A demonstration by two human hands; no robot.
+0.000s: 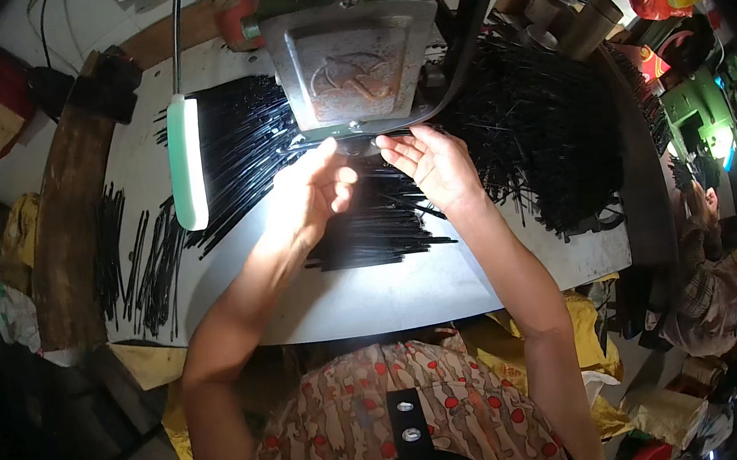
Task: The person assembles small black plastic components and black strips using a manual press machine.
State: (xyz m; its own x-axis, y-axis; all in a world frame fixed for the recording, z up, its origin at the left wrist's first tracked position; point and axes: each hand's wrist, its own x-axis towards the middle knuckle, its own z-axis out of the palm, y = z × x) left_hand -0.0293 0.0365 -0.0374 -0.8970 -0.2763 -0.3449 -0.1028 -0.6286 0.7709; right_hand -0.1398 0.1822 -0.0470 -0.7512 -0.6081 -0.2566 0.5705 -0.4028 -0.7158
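Under the front of a green-grey metal machine [355, 68] both my hands meet at its lower edge. My left hand [314, 191] is closed, thumb and forefinger pinching at the machine's base, the other fingers curled. A thin black strip [294, 147] shows beside its fingertips. My right hand [434, 168] pinches at the same height, a little to the right, its fingertips pointing left; the strip seems to run between the two hands, partly hidden by fingers and glare. Below them a pile of thin black strips [368, 230] lies crosswise on the white tabletop [377, 306].
A bright lamp [186, 164] with a green back hangs left of the machine. More black strips [236, 145] fan out behind it, and a large dark heap [548, 128] covers the right side. A wooden beam [68, 228] borders the left. Another person [713, 300] works at the far right beside a green machine [699, 115].
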